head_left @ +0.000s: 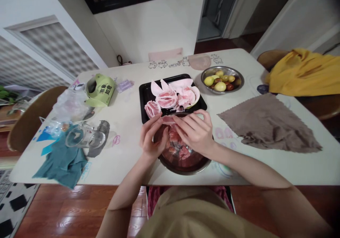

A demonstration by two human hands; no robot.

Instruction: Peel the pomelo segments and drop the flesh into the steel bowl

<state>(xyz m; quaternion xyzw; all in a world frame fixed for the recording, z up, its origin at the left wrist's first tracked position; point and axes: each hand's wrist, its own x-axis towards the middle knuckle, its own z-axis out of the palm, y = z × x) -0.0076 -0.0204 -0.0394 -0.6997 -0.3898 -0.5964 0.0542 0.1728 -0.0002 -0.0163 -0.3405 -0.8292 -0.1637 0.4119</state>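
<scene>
Both hands hover over a metal bowl (183, 165) at the table's near edge, which holds several peeled pink pomelo pieces. My left hand (152, 136) and my right hand (194, 130) pinch one pink pomelo segment (168, 119) between their fingertips, above the bowl's far rim. Just beyond sits a black tray (145, 92) with pomelo segments (166, 99), white pith and peel.
A steel bowl of small green and red fruits (221, 79) stands at the back right. A brown cloth (267, 123) lies at right, a yellow cloth (305, 71) on a chair. At left are a glass jug (83, 136), teal cloth (62, 162), plastic bag (69, 105) and green tissue pack (102, 90).
</scene>
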